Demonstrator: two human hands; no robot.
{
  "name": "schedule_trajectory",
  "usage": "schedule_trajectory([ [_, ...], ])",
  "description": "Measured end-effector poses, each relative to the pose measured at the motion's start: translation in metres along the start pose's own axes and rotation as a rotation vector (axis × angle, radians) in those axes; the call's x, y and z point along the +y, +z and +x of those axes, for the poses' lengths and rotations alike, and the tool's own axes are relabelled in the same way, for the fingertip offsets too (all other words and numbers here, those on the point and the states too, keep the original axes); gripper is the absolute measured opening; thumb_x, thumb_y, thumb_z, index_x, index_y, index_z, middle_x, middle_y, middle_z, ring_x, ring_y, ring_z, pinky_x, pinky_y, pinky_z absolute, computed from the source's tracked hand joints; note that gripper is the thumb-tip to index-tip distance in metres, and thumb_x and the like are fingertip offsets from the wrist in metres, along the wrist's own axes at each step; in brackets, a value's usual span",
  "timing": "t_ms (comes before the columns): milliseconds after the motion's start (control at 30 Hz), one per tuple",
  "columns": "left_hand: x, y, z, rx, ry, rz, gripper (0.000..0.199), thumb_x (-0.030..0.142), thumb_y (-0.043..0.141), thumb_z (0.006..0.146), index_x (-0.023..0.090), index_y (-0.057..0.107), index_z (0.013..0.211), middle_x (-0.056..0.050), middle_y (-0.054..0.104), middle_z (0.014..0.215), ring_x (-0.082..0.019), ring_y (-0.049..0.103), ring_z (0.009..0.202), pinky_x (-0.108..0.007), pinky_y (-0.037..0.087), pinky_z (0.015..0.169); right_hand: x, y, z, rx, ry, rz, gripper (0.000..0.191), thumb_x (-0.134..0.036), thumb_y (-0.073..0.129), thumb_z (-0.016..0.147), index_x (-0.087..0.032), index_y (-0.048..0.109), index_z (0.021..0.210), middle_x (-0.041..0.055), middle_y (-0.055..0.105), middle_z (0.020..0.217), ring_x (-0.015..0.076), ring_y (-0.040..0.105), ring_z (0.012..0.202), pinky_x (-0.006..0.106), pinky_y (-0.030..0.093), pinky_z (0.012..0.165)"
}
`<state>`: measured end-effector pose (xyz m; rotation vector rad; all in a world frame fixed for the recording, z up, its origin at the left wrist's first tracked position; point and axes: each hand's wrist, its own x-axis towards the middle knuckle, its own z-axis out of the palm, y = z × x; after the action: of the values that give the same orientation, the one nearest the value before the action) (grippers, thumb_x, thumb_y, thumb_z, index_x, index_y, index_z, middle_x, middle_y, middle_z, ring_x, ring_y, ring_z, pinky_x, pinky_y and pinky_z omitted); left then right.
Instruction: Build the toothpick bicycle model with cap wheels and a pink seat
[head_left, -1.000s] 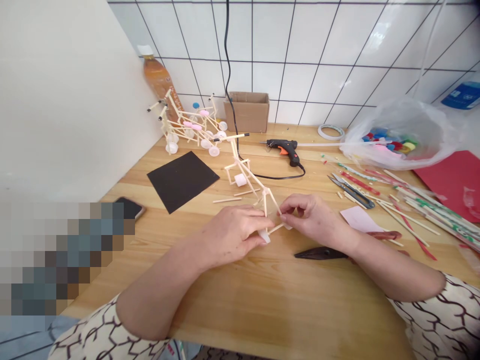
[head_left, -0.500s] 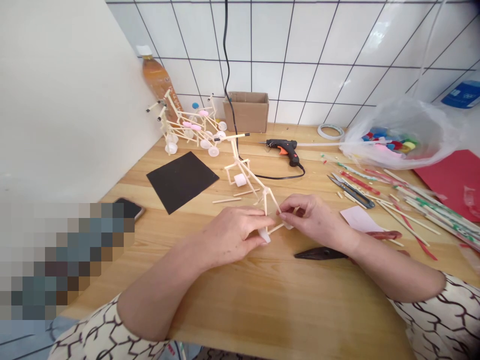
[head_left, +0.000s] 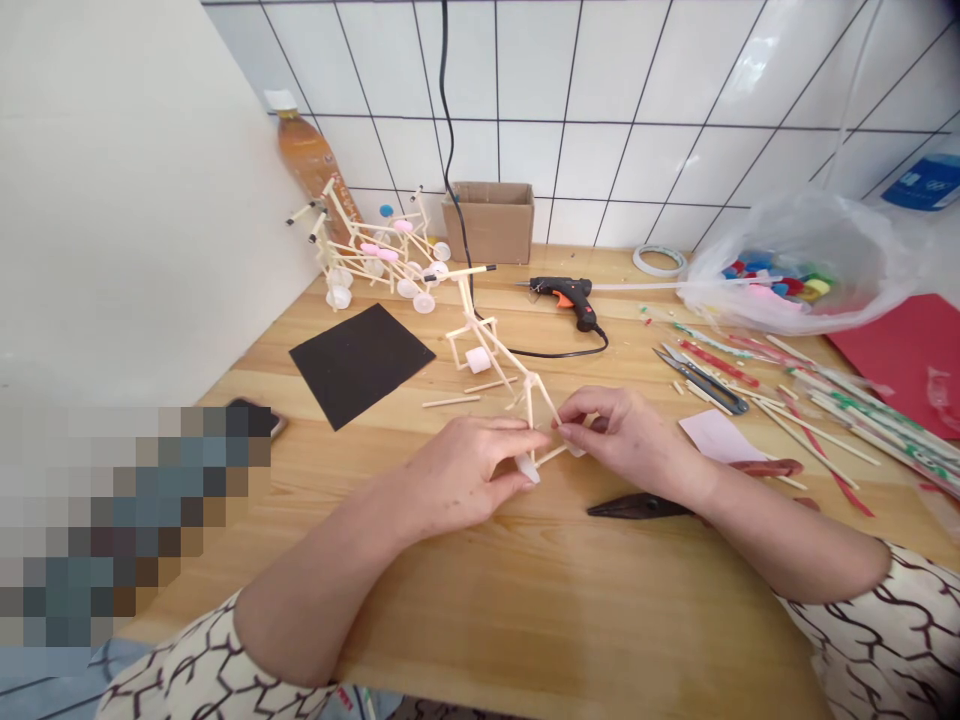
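A small tricycle model made of pale wooden sticks [head_left: 501, 347] stands in the middle of the table, its black-tipped handlebar pointing away from me. My left hand [head_left: 469, 465] pinches its near left side, with a white wheel [head_left: 528, 468] between thumb and fingers. From the other side my right hand [head_left: 611, 430] is closed at the near right, fingertips on the slanting stick and the right wheel, which they mostly cover. The front wheel [head_left: 478, 360] shows beyond the hands. Two loose sticks [head_left: 451, 402] lie left of the model.
Pliers [head_left: 637, 506] lie beside my right forearm, near thread snips [head_left: 705, 380] and scattered sticks. Behind are a glue gun [head_left: 566, 297], tape roll [head_left: 659, 260], cardboard box [head_left: 491, 222] and bag of caps [head_left: 795, 265]. Finished-looking models, a bottle [head_left: 311, 150] and black sheet [head_left: 363, 365] are left.
The view has shifted very slightly. Both hands keep the same hold on the tricycle model, and nothing else has visibly moved.
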<state>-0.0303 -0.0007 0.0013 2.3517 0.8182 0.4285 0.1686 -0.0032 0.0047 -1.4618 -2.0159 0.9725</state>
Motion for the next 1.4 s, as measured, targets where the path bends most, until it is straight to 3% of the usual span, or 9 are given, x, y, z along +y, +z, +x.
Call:
schedule_trajectory([
  [1400, 0.0027, 0.0029, -0.0009, 0.008, -0.060, 0.091, 0.024, 0.013, 0.052, 0.080, 0.018, 0.062, 0.101, -0.004, 0.066, 0.093, -0.017, 0.061, 0.087, -0.029, 0.047, 0.078, -0.0073, 0.0005, -0.0027, 0.009, 0.013, -0.054, 0.014, -0.012, 0.051, 0.077, -0.017, 0.062, 0.071, -0.0004, 0.061, 0.065, 0.0107, 0.055, 0.056, 0.022, 0.042, 0.055],
])
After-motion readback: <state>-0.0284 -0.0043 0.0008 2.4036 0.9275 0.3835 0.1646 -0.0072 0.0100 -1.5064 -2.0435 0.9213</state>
